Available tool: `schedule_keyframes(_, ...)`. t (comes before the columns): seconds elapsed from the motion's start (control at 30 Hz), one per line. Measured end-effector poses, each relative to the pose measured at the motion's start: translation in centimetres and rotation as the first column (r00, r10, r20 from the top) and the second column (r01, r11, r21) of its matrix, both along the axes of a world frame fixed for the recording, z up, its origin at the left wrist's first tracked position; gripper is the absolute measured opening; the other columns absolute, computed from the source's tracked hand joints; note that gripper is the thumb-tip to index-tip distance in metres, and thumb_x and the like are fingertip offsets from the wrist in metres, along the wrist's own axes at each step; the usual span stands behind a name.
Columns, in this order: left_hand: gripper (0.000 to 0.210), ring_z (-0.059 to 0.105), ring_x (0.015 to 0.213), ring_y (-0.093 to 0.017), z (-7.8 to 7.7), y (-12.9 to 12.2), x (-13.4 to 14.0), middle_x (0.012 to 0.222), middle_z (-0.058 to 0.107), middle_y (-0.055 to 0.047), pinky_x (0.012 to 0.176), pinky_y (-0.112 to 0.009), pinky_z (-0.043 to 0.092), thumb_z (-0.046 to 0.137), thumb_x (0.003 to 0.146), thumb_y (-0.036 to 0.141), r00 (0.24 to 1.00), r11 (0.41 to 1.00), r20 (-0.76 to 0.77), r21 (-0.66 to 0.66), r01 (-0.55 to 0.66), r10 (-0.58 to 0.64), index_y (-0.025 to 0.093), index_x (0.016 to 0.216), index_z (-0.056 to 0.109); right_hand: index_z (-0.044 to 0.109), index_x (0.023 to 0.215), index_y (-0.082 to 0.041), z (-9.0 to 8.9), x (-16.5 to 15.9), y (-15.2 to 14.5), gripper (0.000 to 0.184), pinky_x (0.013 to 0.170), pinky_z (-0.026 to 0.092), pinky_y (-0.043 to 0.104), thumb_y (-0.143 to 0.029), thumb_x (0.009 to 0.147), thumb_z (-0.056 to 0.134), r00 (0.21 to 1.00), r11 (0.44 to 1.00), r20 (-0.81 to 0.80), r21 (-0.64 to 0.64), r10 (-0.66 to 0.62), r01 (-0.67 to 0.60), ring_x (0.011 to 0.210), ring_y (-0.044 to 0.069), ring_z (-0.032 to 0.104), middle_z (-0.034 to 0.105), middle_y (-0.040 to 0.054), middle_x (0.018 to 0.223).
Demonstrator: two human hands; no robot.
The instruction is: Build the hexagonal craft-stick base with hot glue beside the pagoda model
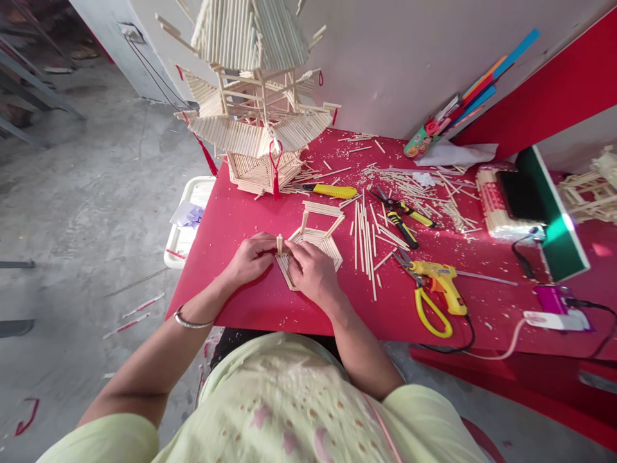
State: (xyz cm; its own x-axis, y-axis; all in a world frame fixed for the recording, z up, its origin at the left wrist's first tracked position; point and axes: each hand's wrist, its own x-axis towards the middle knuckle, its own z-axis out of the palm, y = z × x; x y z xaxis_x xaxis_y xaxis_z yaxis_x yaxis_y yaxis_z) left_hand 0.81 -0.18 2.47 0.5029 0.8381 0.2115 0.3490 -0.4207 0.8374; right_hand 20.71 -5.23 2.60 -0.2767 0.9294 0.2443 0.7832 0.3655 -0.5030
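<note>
A small many-sided frame of pale wooden sticks (332, 251) lies on the table in front of me, with short upright pieces along its far side. My left hand (253, 258) is at its left corner, fingers pinched against a short upright piece of wooden sticks (280, 243). From the other side, my right hand (314, 273) reaches over the frame, thumb and fingertips closed at the same piece. The fingers partly cover the frame's left side. To the right lie loose wooden sticks (365, 235) in a rough bundle.
A tall stick pagoda (270, 138) with red tassels stands behind the hands. Nearby lie a yellow utility knife (335, 191), cutting pliers (402, 228), yellow-handled pliers (429, 312) and a corded glue gun (446, 283). Farther right are a phone (520, 195) and a power strip (554, 320).
</note>
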Motion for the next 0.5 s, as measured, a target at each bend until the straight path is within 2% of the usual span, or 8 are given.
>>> schedule_keyframes(0.5, 0.035, 0.067, 0.099, -0.024, -0.04, 0.03, -0.05, 0.097, 0.076, -0.006, 0.095, -0.038, 0.052, 0.046, 0.076, 0.006, 1.000, 1.000, -0.006, 0.007, 0.012, -0.012, 0.018, 0.090, 0.076, 0.063, 0.140, -0.020, 0.17, -0.02, -0.02, 0.042, 0.095, 0.056, 0.033, -0.016, 0.099, 0.053, 1.000, 1.000, -0.001, 0.001, 0.001, -0.001, 0.108, 0.023, 0.068, 0.073, 0.0091, 0.114)
